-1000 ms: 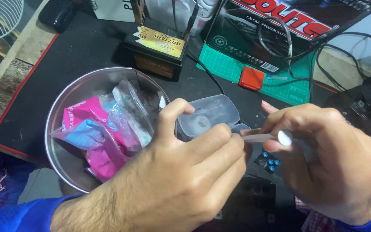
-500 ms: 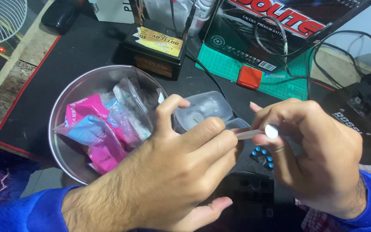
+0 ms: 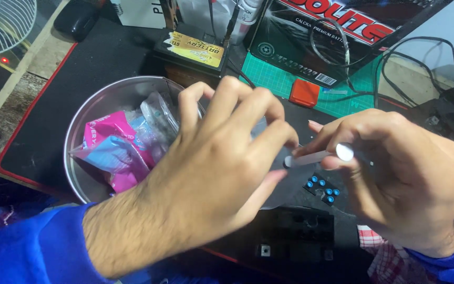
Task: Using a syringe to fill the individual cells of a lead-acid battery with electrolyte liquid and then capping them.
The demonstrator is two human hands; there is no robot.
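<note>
Left hand [image 3: 211, 173] risen over clear lid, right hand [image 3: 395, 179] fingers pinching white stick [image 3: 316, 156], pink packets [image 3: 111, 150] bowled.

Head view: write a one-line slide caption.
Right hand holds a thin white stick that the left hand meets, beside a metal bowl of plastic packets.

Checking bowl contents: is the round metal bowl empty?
No, the round metal bowl holds pink and blue plastic packets, beside the left hand.
</note>
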